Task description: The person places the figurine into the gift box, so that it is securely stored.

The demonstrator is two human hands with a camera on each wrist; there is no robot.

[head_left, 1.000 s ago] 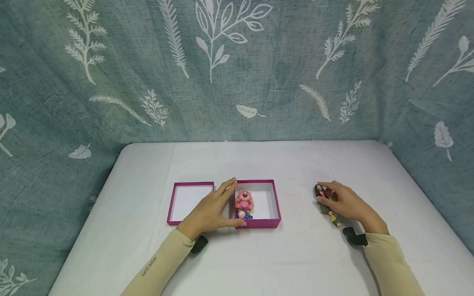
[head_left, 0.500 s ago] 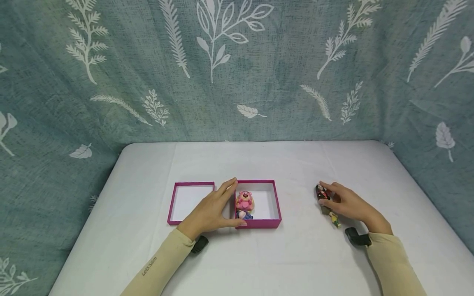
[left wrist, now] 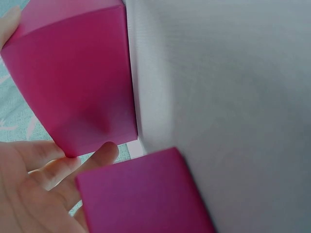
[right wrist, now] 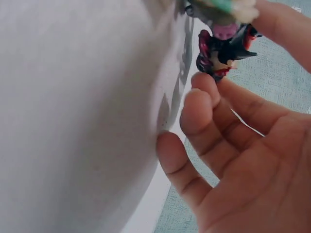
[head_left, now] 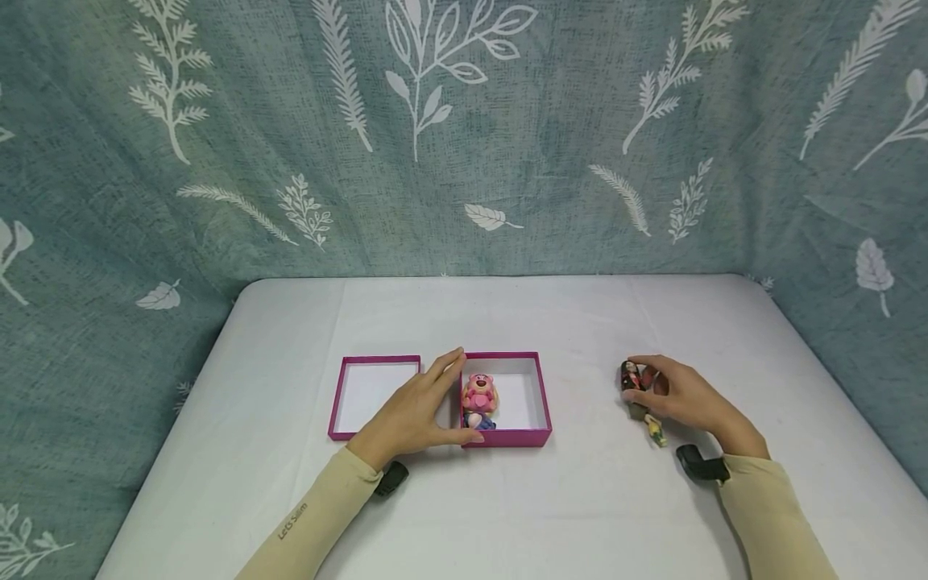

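My left hand spans the left end of a magenta box, thumb on the front wall and fingertips at the far left corner. In the left wrist view, the box wall stands between thumb and fingers. A pink bear figurine lies inside the box with a blue-and-white figurine in front of it. Farther right, my right hand pinches a black-and-red figurine between thumb and fingers, low over the table. Near the thumb are a dark olive piece and a yellow-green figurine.
The shallow lid, white inside with a magenta rim, lies left of the box, partly behind my left hand. A white cloth covers the table. A green leaf-patterned curtain hangs behind and at both sides.
My right hand has shifted slightly to the right, and the black-and-red figurine has turned a little more upright with it. The left hand and the box stay in place.
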